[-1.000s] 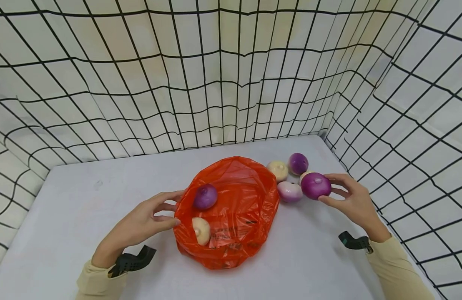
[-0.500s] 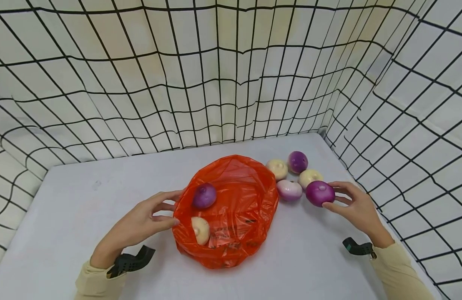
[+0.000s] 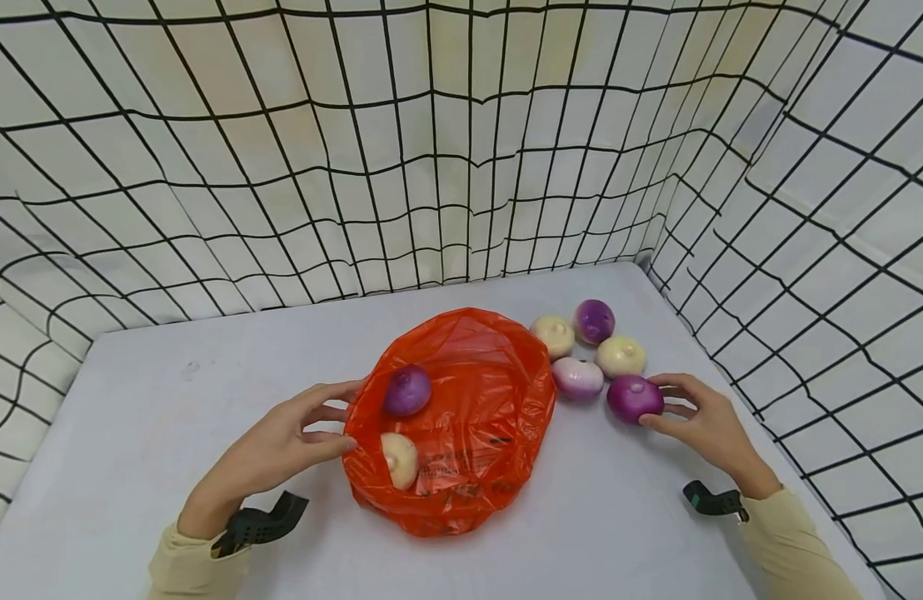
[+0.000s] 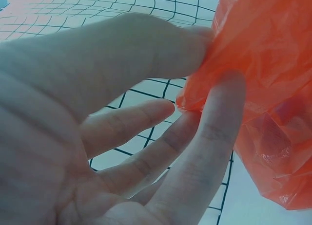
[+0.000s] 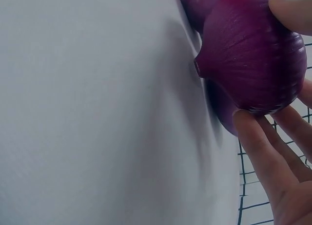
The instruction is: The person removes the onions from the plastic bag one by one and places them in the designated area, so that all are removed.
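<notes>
As right fingers grip onion, left fingers pinching red bag

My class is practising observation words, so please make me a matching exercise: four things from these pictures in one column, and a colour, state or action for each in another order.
Column one
1. left hand
2. bag
3. right hand
4. table

Column two
A. holds a purple onion
B. white, lying under the bag
C. grips the bag's rim
D. orange-red, with its mouth open

Right pairs
1-C, 2-D, 3-A, 4-B
</notes>
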A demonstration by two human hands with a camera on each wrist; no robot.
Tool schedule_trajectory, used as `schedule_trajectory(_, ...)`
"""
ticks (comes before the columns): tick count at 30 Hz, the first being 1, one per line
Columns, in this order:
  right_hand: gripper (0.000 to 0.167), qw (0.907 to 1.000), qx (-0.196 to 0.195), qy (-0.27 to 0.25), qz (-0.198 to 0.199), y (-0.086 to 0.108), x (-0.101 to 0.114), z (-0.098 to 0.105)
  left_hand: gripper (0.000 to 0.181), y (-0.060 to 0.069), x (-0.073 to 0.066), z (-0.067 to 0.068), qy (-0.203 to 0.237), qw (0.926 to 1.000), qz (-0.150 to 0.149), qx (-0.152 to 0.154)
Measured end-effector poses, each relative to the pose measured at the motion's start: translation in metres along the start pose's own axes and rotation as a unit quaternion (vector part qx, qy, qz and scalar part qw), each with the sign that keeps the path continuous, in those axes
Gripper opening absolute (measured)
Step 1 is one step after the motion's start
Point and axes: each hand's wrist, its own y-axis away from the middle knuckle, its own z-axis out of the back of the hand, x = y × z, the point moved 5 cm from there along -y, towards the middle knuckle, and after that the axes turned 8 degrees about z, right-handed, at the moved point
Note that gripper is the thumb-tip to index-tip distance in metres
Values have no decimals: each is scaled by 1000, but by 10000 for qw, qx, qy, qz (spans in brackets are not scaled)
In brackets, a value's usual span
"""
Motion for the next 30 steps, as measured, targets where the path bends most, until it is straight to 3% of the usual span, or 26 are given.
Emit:
schedule_trajectory(22, 56, 9976, 387, 562, 101, -11, 5, 0, 64, 0, 2, 0, 77, 10000, 8, 10)
schedule_trajectory(30, 59, 9948, 456, 849, 319, -14, 6, 4, 64, 1, 2, 0, -26, 10000, 6, -37)
